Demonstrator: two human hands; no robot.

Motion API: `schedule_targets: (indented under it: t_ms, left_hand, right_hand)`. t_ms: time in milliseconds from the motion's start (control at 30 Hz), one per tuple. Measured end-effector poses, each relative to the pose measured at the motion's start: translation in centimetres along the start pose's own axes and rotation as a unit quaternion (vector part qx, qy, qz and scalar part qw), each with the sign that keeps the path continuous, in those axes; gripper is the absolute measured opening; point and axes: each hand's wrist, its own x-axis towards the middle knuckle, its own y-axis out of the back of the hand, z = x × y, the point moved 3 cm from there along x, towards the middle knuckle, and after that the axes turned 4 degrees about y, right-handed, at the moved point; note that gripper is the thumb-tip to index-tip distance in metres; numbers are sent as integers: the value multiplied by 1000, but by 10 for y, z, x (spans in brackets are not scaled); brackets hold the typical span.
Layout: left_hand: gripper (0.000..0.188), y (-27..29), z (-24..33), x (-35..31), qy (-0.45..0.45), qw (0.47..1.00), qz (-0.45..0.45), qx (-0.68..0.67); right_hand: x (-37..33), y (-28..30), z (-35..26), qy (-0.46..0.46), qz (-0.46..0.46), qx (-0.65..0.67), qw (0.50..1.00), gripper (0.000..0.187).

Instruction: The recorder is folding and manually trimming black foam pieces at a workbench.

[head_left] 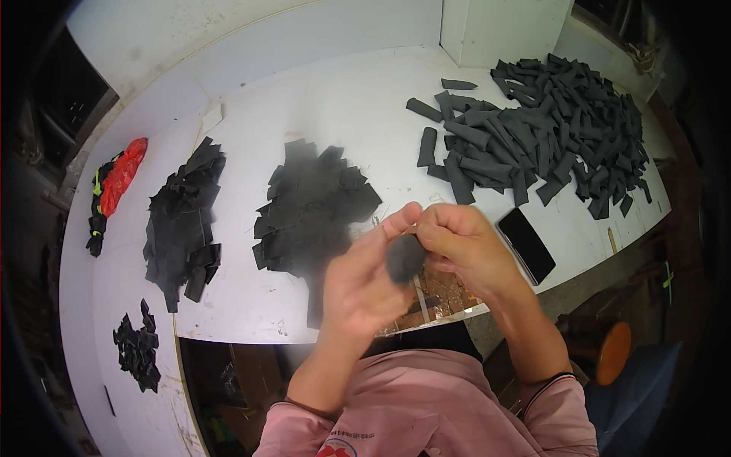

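A: Nearest the head camera is the pink shirt (426,411), with both forearms rising from it. What do the hands hold?

B: The left hand (365,278) and the right hand (468,244) meet above the near edge of the white table (343,99). Between them sits a small dark fabric piece (403,257), pinched by the fingertips of both hands; the left thumb lies along its left side, and the right fingers (442,228) curl closed over its top.

A: How far along does the work look?

B: Judging by the piles, well underway. A big heap of rolled dark pieces (548,122) lies far right, which looks like finished work. Flat black cut pieces (316,202) lie just behind the hands, with another flat stack (186,221) to the left, so plenty seems left.

A: Anything else?

B: A black phone (527,245) lies beside the right hand, and a red bundle (122,179) far left.
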Motion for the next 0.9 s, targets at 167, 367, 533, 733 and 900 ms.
schedule_targets:
  t_ms: [167, 367, 533, 733, 900]
  left_hand:
    - [27, 75, 7, -3, 32, 993, 108, -25]
    - [28, 41, 0, -8, -178, 788, 255, 532]
    - [21, 24, 10, -14, -291, 574, 196, 740]
    - [9, 12, 6, -9, -363, 717, 89, 589]
    - [8, 47, 5, -19, -322, 759, 187, 534]
  right_hand:
    - [2, 28, 64, -95, 12, 121, 988, 17]
    - [7, 32, 69, -61, 1, 59, 996, 17]
    - [1, 39, 57, -32, 39, -168, 984, 19]
    - [-13, 4, -2, 310, 14, -437, 844, 38]
    - [-10, 15, 26, 243, -25, -612, 752, 29]
